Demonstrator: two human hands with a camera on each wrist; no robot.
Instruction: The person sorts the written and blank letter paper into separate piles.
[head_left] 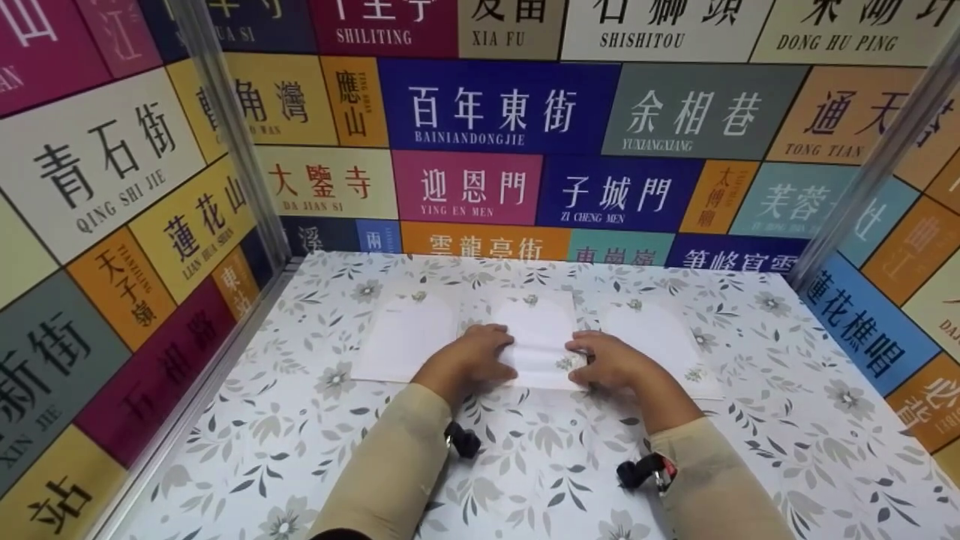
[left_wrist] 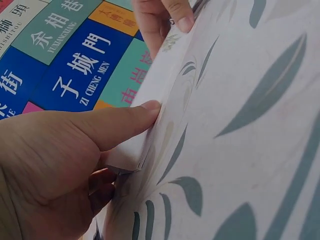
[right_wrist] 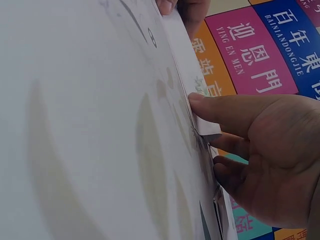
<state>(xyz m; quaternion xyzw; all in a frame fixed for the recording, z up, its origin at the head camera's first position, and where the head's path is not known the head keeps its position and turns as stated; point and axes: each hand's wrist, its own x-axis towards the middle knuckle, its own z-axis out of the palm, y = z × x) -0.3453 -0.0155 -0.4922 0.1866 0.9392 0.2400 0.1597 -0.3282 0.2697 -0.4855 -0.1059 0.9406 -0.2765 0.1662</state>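
On the flower-patterned tabletop lie white sheets of paper with small printed flowers, side by side. My left hand (head_left: 486, 355) holds the middle paper (head_left: 534, 337) at its left side, and my right hand (head_left: 613, 361) holds it at its right side. In the left wrist view, the left thumb (left_wrist: 145, 112) presses on top of the paper near its corner (left_wrist: 127, 157), fingers curled at the edge below. The right wrist view shows the right thumb (right_wrist: 200, 102) pressing on the near edge, fingers folded beneath the corner. A faint crease crosses the middle paper.
The left paper (head_left: 412, 337) and the right paper (head_left: 654, 337) flank the middle one, close beside the hands. Printed panels with place names (head_left: 495, 105) wall the table in at the back and sides, with metal posts (head_left: 247, 142) at the corners.
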